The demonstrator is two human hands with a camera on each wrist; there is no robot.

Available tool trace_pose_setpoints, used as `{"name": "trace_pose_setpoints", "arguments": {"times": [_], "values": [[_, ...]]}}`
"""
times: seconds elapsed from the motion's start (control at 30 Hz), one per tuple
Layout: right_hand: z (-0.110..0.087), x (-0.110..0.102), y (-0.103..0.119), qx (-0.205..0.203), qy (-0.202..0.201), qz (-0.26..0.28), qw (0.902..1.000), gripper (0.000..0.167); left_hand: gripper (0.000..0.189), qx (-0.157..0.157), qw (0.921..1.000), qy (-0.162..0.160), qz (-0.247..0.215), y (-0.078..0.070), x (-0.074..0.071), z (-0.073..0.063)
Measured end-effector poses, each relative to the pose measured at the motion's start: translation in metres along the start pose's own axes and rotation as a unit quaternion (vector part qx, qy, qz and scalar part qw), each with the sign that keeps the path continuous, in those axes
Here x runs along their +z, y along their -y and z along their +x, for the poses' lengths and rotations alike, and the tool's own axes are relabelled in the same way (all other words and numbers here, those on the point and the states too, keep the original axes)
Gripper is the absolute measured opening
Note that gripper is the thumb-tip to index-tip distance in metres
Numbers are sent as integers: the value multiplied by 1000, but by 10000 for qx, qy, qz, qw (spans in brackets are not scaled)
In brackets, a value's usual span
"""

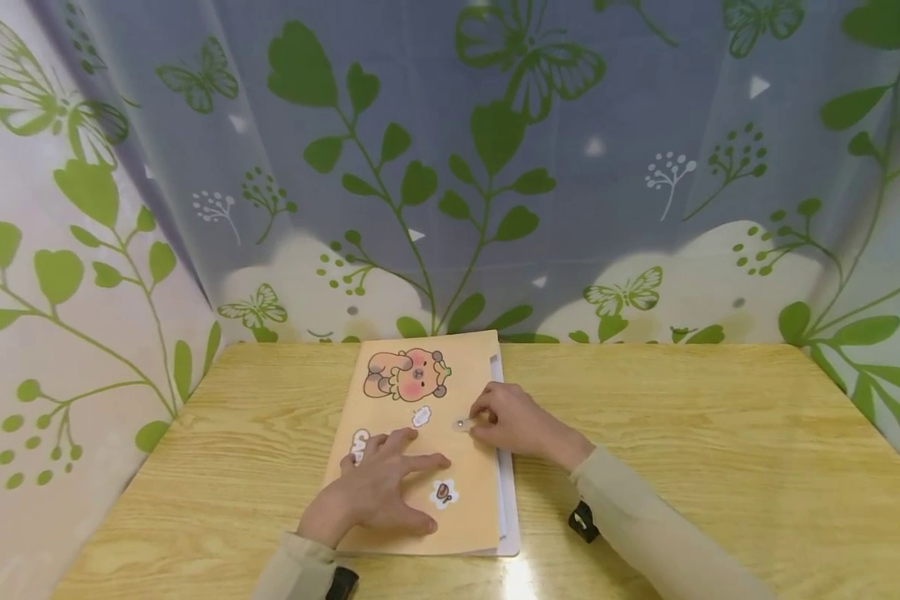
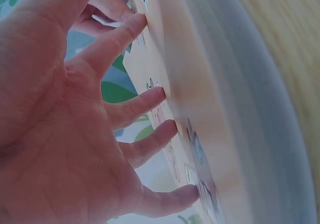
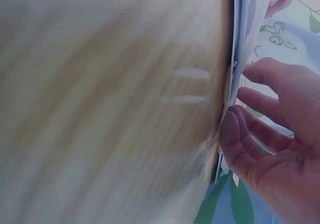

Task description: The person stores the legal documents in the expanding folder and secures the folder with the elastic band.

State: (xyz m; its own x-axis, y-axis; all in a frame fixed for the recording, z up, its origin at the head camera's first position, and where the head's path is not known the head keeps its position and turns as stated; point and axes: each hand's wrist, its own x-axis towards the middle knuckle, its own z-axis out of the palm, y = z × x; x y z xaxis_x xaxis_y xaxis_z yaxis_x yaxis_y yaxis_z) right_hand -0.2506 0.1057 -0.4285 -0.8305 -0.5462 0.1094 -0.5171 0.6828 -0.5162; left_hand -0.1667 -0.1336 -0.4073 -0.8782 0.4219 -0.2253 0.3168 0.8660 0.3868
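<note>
A peach-coloured document folder (image 1: pixel 468 508) with a cartoon capybara lies on the wooden table, white sheets (image 1: pixel 503 492) showing along its right edge. My left hand (image 1: pixel 382 483) rests on the cover with its fingers spread; in the left wrist view the fingertips (image 2: pixel 167 126) touch the printed surface. At the folder's right edge, my right hand (image 1: pixel 513 419) pinches a small clear tab (image 1: pixel 461 424) with a round snap on it. The right wrist view has the thumb and forefinger of that hand (image 3: pixel 285 129) together at the edge; the tab is mostly hidden there.
The folder's far end reaches the back edge of the wooden table (image 1: pixel 682 433). Behind it hangs a curtain (image 1: pixel 435 267) printed with leaves and butterflies, with more printed cloth at both sides. Dark bands (image 1: pixel 583 522) are worn at both wrists.
</note>
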Motion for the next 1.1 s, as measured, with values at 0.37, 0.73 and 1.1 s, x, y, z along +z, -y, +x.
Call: {"name": "trace_pose_setpoints", "arguments": {"times": [0.37, 0.73, 1.1], "values": [[-23, -14, -9, -206, 103, -198, 9995, 30, 75, 47, 10000, 22, 48, -3, -1, 1], [-51, -20, -15, -473, -114, -408, 9980, 23, 73, 114, 9999, -33, -47, -5, -4, -1], [-88, -42, -28, -294, -342, -473, 9979, 27, 67, 180, 9982, -505, -269, 5, -8, -10]]}}
